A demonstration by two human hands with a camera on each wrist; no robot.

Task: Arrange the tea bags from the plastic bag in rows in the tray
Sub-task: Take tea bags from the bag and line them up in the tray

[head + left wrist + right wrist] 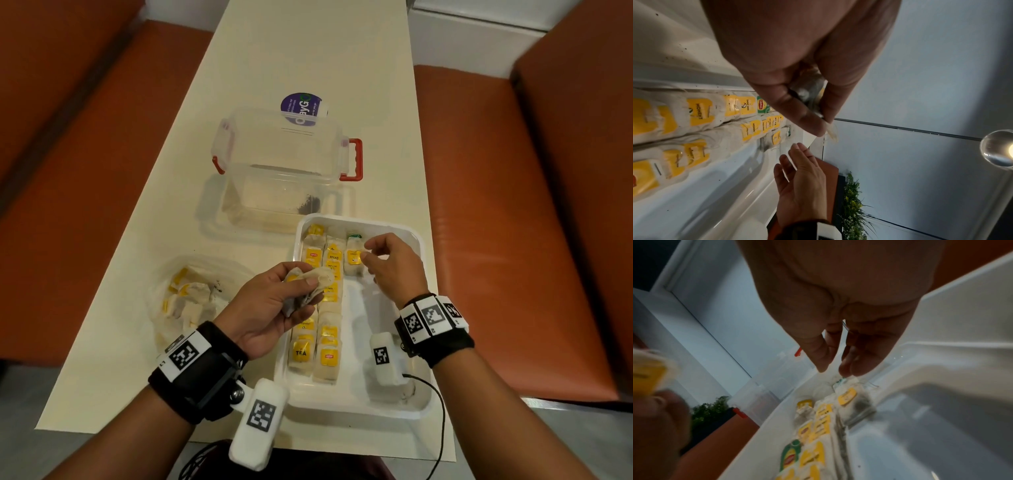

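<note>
A white tray (416, 236) holds two long rows of tea bags (330, 294) with yellow tags, and a third row begun by one tea bag (354, 262) at the far end. My left hand (301, 294) hovers over the tray's left rows, gripping a bunch of tea bags (318, 274), also seen pinched in the left wrist view (809, 92). My right hand (371, 255) hangs just above that lone bag (847, 396), fingers relaxed and holding nothing (832, 371). The clear plastic bag (185, 301) with more tea bags lies left of the tray.
A clear plastic box (284, 195) with red clips stands just beyond the tray, its lid (281, 137) behind it, and a purple round label (303, 106) farther back. The cream table (308, 51) is narrow, with orange benches (513, 205) on both sides.
</note>
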